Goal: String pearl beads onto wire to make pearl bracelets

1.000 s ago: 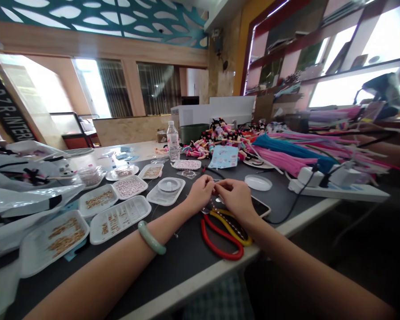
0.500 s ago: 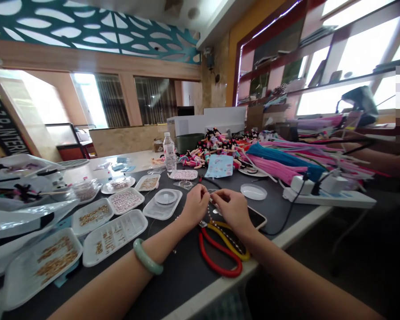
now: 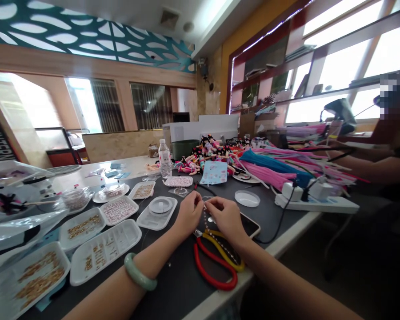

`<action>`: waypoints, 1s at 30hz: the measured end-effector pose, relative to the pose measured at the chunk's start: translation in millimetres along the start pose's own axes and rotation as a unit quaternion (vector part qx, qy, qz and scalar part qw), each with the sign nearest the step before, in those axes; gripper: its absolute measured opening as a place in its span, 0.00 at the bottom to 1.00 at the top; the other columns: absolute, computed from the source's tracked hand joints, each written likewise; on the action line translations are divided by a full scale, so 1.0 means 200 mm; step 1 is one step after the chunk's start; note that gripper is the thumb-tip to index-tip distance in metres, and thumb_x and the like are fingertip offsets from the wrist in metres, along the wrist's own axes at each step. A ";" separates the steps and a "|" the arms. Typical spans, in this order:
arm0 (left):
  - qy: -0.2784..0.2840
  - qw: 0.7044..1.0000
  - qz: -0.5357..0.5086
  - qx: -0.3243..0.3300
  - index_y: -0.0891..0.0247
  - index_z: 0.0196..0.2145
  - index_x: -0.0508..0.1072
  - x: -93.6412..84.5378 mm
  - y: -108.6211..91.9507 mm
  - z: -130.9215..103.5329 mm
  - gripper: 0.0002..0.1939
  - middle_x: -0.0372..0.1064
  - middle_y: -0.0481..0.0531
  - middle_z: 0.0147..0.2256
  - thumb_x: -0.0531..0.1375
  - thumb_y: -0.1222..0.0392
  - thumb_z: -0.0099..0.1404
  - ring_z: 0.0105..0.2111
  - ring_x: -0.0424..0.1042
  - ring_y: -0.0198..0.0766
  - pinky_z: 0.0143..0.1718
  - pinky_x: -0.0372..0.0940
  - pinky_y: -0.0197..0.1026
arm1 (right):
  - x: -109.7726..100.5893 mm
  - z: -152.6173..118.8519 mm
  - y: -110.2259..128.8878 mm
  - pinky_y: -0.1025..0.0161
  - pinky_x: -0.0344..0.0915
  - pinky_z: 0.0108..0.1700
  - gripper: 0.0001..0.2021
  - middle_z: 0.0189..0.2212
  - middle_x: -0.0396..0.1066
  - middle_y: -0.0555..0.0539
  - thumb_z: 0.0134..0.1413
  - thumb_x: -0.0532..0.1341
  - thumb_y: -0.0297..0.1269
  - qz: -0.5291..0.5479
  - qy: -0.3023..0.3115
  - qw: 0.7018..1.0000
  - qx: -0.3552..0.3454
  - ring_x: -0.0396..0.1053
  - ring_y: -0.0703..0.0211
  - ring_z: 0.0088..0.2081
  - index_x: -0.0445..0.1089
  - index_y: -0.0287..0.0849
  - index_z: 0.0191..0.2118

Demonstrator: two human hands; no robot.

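- Bead string (image 3: 205,218) hangs down between the two hands, its top at the fingertips and its lower stretch lying among the handles of the cutters.
- Left hand (image 3: 189,213) has its fingers curled and the tips drawn close together beside the string; from where I stand I cannot tell whether they grip it.
- Right hand (image 3: 226,218) pinches thumb and forefinger narrowly at the top of the string, the other fingers folded in.
- Green bangle (image 3: 136,274) circles the left forearm.
- Cutters (image 3: 220,284) with one red and one yellow handle lie just below the hands, near the front edge of the dark table (image 3: 176,289).
- Phone (image 3: 251,226) lies partly hidden behind the right hand and wrist.
- Divided tray (image 3: 131,231) holds small gold bits in some of its compartments, left of the left arm; other white trays of beads stand around it.
- Spool (image 3: 160,205) sits flat in a white tray nearer the left hand.
- Clear round lid (image 3: 247,198) rests beyond the phone.
- Water bottle (image 3: 165,162) stands upright farther back, just left of a heap of small dolls (image 3: 203,153).
- Power strip (image 3: 320,204) lies at the right, in front of pink and blue bundles; past them reaches another person's arm (image 3: 363,166).
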State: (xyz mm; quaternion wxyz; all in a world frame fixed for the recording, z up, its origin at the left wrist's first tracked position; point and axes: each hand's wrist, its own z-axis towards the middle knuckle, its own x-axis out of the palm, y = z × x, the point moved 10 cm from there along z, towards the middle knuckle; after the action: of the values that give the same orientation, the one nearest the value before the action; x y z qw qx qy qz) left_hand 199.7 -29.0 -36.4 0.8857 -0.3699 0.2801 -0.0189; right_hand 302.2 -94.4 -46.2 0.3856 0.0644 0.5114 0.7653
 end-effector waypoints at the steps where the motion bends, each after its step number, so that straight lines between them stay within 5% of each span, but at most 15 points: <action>1: -0.001 1.000 0.002 0.005 0.61 0.26 0.59 0.00 -0.01 0.00 0.05 0.58 0.46 0.26 0.49 0.66 0.59 0.29 0.59 0.35 0.33 0.53 0.36 | 0.00 0.00 0.00 0.62 0.63 0.33 0.09 0.25 0.74 0.46 0.46 0.58 0.36 0.004 0.001 1.000 0.003 0.70 0.55 0.28 0.73 0.39 0.26; 10: 0.009 1.000 0.014 -0.011 0.63 0.28 0.63 -0.01 0.03 0.01 0.04 0.63 0.48 0.28 0.51 0.64 0.61 0.31 0.63 0.36 0.34 0.56 0.37 | 0.01 -0.01 0.03 0.63 0.62 0.36 0.13 0.29 0.75 0.46 0.54 0.55 0.41 0.003 0.022 1.000 -0.022 0.70 0.56 0.31 0.74 0.40 0.31; 23: 0.029 0.995 0.086 0.051 0.63 0.30 0.66 0.03 -0.04 0.02 0.04 0.66 0.49 0.29 0.52 0.64 0.60 0.32 0.66 0.37 0.34 0.58 0.38 | 0.00 -0.05 0.07 0.64 0.61 0.41 0.13 0.37 0.76 0.46 0.57 0.53 0.33 -0.243 0.024 0.965 -0.094 0.71 0.55 0.39 0.75 0.45 0.40; 30: 0.044 0.994 0.085 0.047 0.65 0.29 0.68 0.05 -0.03 0.01 0.03 0.68 0.49 0.28 0.55 0.64 0.59 0.29 0.66 0.35 0.32 0.58 0.36 | -0.01 -0.06 0.07 0.63 0.62 0.44 0.15 0.38 0.75 0.46 0.54 0.56 0.31 -0.204 0.004 0.973 -0.103 0.71 0.55 0.40 0.71 0.43 0.47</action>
State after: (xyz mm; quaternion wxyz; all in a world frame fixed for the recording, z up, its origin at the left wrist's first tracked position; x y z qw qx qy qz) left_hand 210.5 -34.3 -35.5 0.8871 -0.3017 0.3482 0.0266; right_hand 290.9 -107.1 -39.0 0.5364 -0.0846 0.4335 0.7192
